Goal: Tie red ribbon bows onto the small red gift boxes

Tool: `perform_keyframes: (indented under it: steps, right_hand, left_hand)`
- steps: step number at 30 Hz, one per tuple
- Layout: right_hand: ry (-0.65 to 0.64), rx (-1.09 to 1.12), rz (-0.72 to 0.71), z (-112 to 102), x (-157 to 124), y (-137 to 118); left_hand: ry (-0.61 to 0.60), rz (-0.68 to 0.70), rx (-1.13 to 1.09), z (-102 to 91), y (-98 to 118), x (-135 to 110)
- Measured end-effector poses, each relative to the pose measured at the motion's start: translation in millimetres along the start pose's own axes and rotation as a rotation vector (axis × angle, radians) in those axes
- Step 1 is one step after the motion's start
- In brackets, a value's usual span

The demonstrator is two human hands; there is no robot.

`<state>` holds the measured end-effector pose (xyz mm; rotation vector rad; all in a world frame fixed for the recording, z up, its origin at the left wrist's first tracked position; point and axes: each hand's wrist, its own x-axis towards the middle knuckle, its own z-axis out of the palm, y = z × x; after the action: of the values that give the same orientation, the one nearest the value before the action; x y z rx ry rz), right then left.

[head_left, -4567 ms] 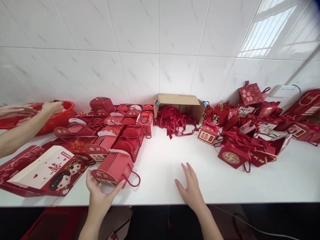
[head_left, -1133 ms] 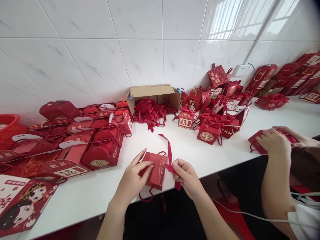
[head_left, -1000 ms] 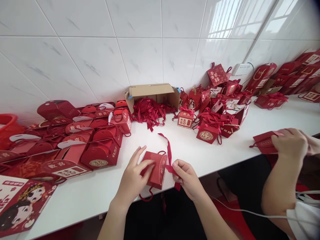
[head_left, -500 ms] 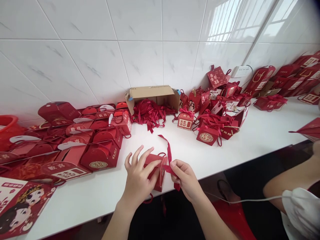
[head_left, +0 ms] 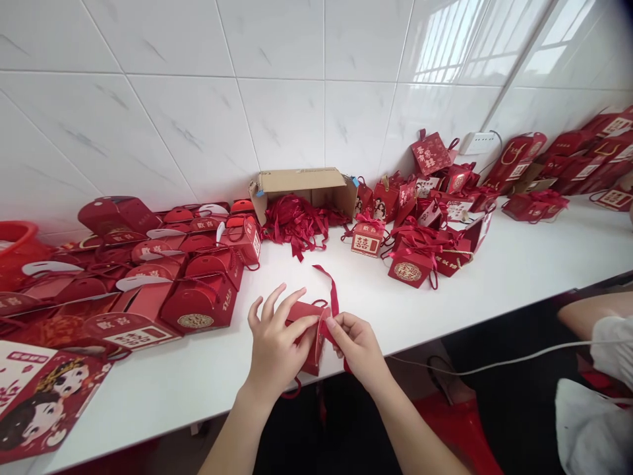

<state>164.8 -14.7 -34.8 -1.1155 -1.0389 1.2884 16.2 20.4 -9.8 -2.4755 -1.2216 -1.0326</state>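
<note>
- Head view: grip of left hand (head_left: 274, 346) clamps small red box (head_left: 313, 353), in front of cardboard box (head_left: 301, 181).
- Right hand (head_left: 357, 346) grip pinches ribbon (head_left: 333, 293).
- Cardboard box holds loose red ribbons (head_left: 297, 224), spilling out.

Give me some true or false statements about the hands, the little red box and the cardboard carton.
The left hand grips a small red paper gift box at the near edge of the white counter. True.
The right hand lies flat on the counter. False: it pinches a thin red ribbon at the box.
The brown cardboard carton lies on its side, red ribbons spilling out. True.
The carton sits left of the domed red boxes. False: it sits right of the domed red boxes.
</note>
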Motion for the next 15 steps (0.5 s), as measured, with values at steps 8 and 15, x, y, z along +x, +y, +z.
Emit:
perform_keyframes:
  steps: [8, 15]
  right_hand:
    - [0.249, -0.354, -0.437, -5.2, 1.2, -2.7]
    - [-0.088, -0.090, -0.348, 1.8, 11.4, -35.5]
  left_hand:
    - [0.143, -0.062, -0.011, -9.3, -4.4, 5.9]
    - [0.251, -0.025, -0.241, -36.2, 9.2, 24.8]
